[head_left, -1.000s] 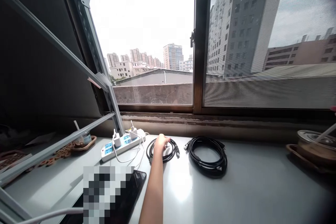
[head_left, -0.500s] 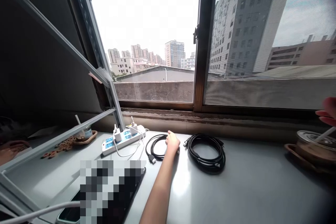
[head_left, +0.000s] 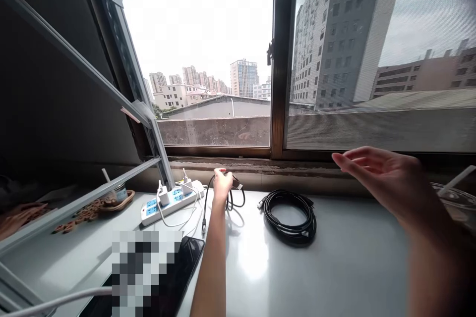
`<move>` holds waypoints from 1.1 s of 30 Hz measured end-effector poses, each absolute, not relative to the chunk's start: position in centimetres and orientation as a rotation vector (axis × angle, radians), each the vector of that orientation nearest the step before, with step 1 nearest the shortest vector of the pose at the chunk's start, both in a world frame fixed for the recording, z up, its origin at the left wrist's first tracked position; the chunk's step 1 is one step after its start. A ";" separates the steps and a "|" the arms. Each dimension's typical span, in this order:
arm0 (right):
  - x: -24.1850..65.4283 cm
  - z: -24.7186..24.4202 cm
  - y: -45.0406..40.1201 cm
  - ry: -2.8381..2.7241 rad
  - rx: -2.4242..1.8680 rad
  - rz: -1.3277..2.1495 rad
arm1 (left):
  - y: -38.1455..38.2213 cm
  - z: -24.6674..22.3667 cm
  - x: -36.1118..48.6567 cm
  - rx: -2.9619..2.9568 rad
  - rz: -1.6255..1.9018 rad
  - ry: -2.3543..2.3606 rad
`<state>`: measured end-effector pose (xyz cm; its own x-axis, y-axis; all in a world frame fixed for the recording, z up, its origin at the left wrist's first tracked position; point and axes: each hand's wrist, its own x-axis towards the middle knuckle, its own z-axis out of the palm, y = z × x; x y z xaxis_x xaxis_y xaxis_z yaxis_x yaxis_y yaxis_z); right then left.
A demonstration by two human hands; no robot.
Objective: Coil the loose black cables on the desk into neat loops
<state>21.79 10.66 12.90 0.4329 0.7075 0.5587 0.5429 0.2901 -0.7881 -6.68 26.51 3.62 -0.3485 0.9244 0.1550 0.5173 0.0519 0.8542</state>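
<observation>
Black cable (head_left: 236,184), now lifted, gripped by the left hand (head_left: 222,182), right hand (head_left: 386,173) further into view, loosely cupped, unclenched

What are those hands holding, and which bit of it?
The left hand holds the smaller black cable by the upper part of its loops; the exact grip is hidden. Nothing shows held in the raised right hand.

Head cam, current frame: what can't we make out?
Head view:
Left hand: finger contact on the held cable, hidden by the hand itself.
Black device: partly covered by pixelation.
Drink cup: lower part behind right arm.
Co-worker's hand: cut off by left edge.
</observation>
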 end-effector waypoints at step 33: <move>21.4 12.9 9.3 -1.305 -1.090 0.749 | 8.9 12.4 4.4 2.573 1.015 0.468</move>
